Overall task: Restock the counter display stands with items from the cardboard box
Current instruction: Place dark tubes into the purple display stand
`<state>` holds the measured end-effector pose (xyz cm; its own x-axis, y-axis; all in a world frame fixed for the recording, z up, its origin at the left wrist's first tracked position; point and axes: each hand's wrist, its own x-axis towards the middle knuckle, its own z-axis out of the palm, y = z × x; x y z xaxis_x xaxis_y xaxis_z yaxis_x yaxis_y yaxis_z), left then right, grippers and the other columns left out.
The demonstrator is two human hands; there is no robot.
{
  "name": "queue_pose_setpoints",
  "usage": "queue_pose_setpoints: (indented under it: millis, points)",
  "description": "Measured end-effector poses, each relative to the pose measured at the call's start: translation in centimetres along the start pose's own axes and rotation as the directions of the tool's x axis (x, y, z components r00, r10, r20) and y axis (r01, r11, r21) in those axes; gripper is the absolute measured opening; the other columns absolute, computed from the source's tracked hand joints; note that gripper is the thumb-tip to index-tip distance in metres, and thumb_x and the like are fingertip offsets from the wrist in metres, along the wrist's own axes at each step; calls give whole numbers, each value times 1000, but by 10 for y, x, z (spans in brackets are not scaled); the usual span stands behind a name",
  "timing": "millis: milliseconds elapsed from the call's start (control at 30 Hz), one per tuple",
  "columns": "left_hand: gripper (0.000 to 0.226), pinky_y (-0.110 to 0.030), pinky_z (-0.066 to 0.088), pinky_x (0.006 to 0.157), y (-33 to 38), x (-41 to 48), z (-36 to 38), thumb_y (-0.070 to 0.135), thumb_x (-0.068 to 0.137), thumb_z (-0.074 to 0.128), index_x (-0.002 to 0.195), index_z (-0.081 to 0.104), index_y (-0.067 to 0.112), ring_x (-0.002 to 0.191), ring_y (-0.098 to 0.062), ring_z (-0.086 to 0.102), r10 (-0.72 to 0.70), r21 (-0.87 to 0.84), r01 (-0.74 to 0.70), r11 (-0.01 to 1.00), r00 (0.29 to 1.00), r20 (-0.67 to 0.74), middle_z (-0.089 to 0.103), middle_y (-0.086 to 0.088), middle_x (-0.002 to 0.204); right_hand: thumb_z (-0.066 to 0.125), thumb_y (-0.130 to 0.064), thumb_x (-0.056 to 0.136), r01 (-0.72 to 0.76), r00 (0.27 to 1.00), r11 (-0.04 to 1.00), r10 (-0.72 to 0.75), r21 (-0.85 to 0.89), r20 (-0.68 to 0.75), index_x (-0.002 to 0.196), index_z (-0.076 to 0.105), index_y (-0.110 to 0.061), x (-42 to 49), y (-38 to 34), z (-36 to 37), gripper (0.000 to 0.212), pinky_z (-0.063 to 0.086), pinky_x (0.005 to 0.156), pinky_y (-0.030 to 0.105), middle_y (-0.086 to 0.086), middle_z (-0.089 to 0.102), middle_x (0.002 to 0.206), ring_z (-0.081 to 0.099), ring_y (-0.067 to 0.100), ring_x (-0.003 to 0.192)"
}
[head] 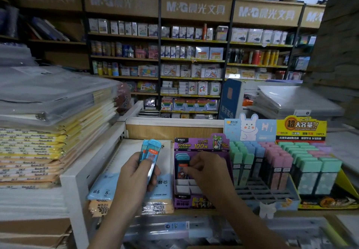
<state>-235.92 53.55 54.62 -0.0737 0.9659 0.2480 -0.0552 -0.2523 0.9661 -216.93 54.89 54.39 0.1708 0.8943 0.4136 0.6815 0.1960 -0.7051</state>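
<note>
Blue translucent cases with orange labels form a small bundle in the left hand, whose fingers curl round their lower halves. Their long axes are near upright, tops tilted slightly right. The purple stand lies just right of the bundle. The right hand is over the stand, its curled fingertips pinching the top of a case seated in a rear slot. Empty white slots lie directly in front of it, nearer the right hand. The next case probably passes left to right and enters end-first.
</note>
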Motion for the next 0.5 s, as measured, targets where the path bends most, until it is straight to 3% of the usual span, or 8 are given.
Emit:
queue_pose_setpoints:
  millis: [200, 333, 500]
  points:
    - [19, -29, 43, 46, -1, 1, -1, 13, 102, 48, 93, 61, 3, 51, -15, 52, -6, -21, 7, 1000, 1000, 8, 66, -10, 69, 88, -30, 73, 23, 999, 999, -24, -26, -30, 73, 64, -23, -4, -2, -2, 24, 58, 61, 35, -6, 65, 61, 63, 5, 60]
    - [22, -25, 45, 44, 0, -1, -2, 12, 104, 47, 93, 61, -1, 48, -14, 52, -1, -64, 4, 998, 999, 41, 65, -10, 66, 88, -27, 72, 30, 999, 999, -29, 23, -29, 72, 64, -26, -5, -4, -7, 23, 49, 51, 16, -7, 66, 62, 63, 4, 59]
    - [16, -23, 50, 49, 1, -4, -2, 7, 103, 49, 104, 63, -1, 55, -16, 58, 22, -144, -5, 990, 993, 116, 71, -15, 76, 82, -20, 81, 66, 997, 993, -63, 99, -40, 72, 69, -23, -8, -14, -15, 16, 45, 50, 10, -6, 67, 63, 63, 5, 57]
